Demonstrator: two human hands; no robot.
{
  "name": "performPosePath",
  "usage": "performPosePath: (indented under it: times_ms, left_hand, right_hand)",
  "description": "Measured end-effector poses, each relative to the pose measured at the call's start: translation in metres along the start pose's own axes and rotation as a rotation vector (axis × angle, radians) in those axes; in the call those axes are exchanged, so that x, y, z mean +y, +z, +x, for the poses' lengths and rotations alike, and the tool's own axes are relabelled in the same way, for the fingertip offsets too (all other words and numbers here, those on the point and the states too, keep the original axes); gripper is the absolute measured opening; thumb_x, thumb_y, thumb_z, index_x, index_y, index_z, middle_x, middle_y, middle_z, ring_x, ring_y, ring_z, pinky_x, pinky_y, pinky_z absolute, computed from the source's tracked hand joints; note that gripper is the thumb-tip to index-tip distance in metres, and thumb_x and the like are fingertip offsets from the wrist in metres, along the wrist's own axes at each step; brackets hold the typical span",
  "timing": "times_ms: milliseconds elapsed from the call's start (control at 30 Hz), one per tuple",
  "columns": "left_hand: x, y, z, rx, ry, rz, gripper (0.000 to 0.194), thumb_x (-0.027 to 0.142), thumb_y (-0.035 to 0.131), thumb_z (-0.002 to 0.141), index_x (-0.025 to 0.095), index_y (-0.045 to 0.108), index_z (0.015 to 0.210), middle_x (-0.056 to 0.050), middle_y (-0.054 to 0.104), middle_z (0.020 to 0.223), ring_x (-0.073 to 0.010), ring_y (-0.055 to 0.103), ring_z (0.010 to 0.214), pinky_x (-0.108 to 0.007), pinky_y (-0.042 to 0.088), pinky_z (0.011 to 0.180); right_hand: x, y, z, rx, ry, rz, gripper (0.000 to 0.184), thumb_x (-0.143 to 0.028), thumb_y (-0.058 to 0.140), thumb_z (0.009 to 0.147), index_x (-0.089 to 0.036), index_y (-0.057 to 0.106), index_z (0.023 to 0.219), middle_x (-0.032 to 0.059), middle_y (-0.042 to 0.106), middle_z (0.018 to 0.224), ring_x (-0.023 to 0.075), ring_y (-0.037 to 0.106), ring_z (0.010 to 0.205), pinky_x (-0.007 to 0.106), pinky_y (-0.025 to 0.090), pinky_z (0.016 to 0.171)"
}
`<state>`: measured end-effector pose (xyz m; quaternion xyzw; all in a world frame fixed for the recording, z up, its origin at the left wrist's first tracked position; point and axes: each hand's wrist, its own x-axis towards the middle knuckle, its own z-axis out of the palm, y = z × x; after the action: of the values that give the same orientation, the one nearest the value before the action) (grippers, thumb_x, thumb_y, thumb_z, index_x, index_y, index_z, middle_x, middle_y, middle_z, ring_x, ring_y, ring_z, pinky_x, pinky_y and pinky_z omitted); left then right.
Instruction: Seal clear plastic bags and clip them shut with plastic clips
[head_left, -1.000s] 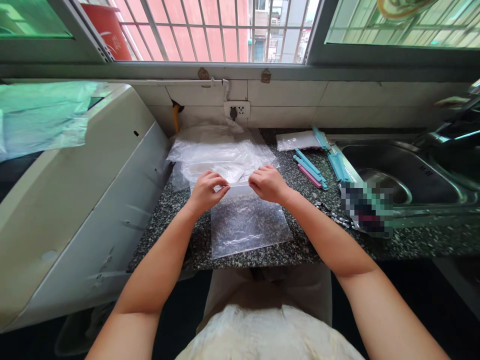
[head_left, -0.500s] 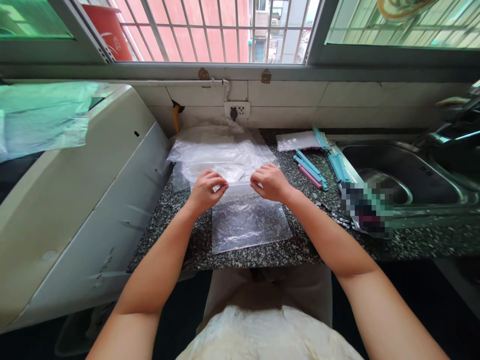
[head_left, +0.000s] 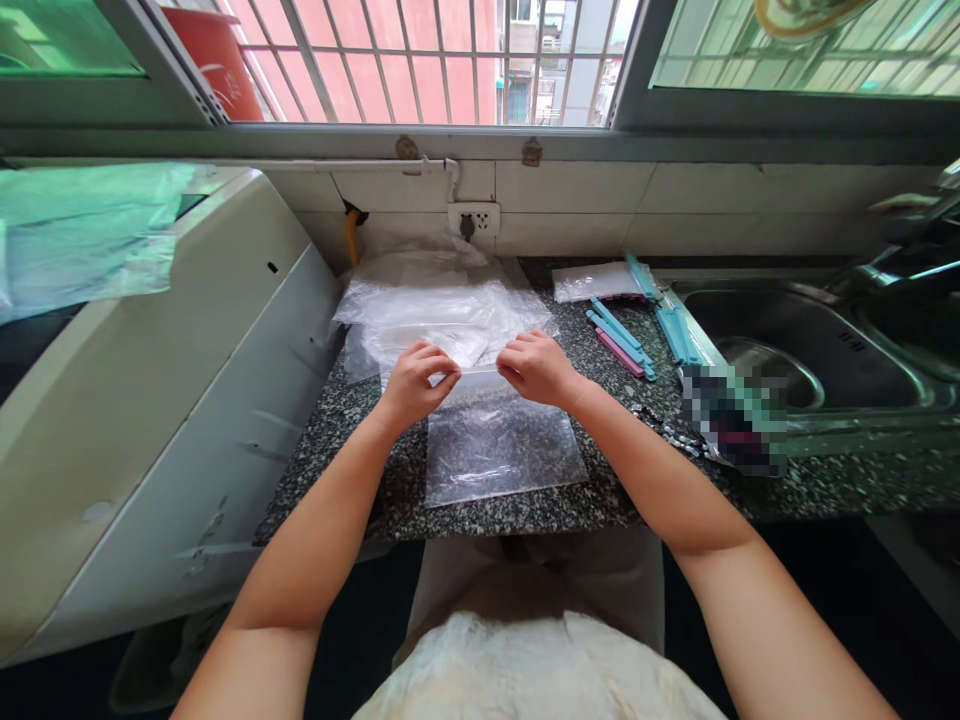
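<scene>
A clear plastic bag [head_left: 504, 450] lies on the speckled counter in front of me, its top edge raised between my hands. My left hand [head_left: 420, 382] pinches that edge at the left, thumb against fingertips. At the right, my right hand [head_left: 538, 368] is closed on the same edge, with its fingers curled in. A short straight stretch of the edge shows between the two hands. Just behind them spreads a pile of clear plastic bags [head_left: 435, 300], crumpled and overlapping.
Blue sealing clips [head_left: 621, 335] and a pink clip [head_left: 619, 354] lie right of the pile, near a flat clear packet [head_left: 596, 282]. A metal sink [head_left: 810, 300] is at the right. A white appliance [head_left: 247, 400] borders the counter at left. A wall socket [head_left: 474, 218] sits behind.
My hands have drawn slightly closer together along the bag's edge. The bag's lower part has shifted a little to the right. Other things stay put.
</scene>
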<state>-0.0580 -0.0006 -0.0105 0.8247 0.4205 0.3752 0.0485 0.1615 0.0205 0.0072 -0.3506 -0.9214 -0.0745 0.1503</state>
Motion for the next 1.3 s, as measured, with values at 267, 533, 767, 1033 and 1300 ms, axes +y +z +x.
performPosePath:
  times_ms: [267, 533, 767, 1033, 1300]
  left_hand:
    - [-0.003, -0.006, 0.0, 0.033, -0.093, -0.047, 0.014, 0.029, 0.06, 0.078, 0.02, 0.065, 0.068, -0.003, 0.065, 0.071, -0.0188, 0.054, 0.077, -0.034, 0.044, 0.076]
    - [-0.004, -0.005, 0.0, 0.043, -0.112, -0.079, 0.015, 0.027, 0.058, 0.079, 0.02, 0.063, 0.067, -0.002, 0.064, 0.069, -0.0175, 0.054, 0.075, -0.033, 0.044, 0.076]
    - [0.001, -0.003, 0.0, 0.031, -0.076, -0.105, 0.015, 0.025, 0.058, 0.08, 0.019, 0.063, 0.067, -0.002, 0.064, 0.068, -0.0171, 0.053, 0.073, -0.032, 0.043, 0.074]
    - [0.002, 0.002, 0.0, 0.072, -0.13, -0.249, 0.02, 0.034, 0.062, 0.078, 0.019, 0.064, 0.065, -0.003, 0.066, 0.068, -0.0161, 0.055, 0.069, -0.034, 0.045, 0.073]
    - [0.001, 0.001, -0.001, 0.166, -0.207, -0.358, 0.027, 0.042, 0.063, 0.077, 0.019, 0.063, 0.062, -0.003, 0.064, 0.066, -0.0169, 0.057, 0.071, -0.034, 0.047, 0.074]
  right_hand:
    - [0.01, -0.002, -0.002, 0.019, 0.029, 0.011, 0.023, -0.023, 0.045, 0.086, -0.016, 0.065, 0.076, 0.0074, 0.066, 0.075, 0.0179, 0.048, 0.071, 0.031, 0.024, 0.068]
    - [0.014, -0.002, -0.003, 0.031, 0.048, 0.036, 0.02, -0.021, 0.047, 0.084, -0.016, 0.064, 0.075, 0.0068, 0.067, 0.076, 0.0177, 0.05, 0.072, 0.031, 0.026, 0.069]
    - [0.007, -0.002, -0.003, 0.061, 0.025, 0.081, 0.017, -0.028, 0.052, 0.082, -0.017, 0.064, 0.078, 0.0053, 0.067, 0.076, 0.0176, 0.05, 0.072, 0.03, 0.027, 0.07]
    - [0.003, -0.002, -0.002, 0.093, -0.018, 0.135, 0.021, -0.024, 0.047, 0.084, -0.018, 0.063, 0.073, 0.005, 0.065, 0.072, 0.0165, 0.049, 0.07, 0.03, 0.028, 0.067]
    - [0.009, -0.003, -0.003, 0.14, 0.03, 0.157, 0.02, -0.025, 0.049, 0.083, -0.018, 0.063, 0.072, 0.0042, 0.066, 0.072, 0.016, 0.052, 0.07, 0.03, 0.032, 0.069]
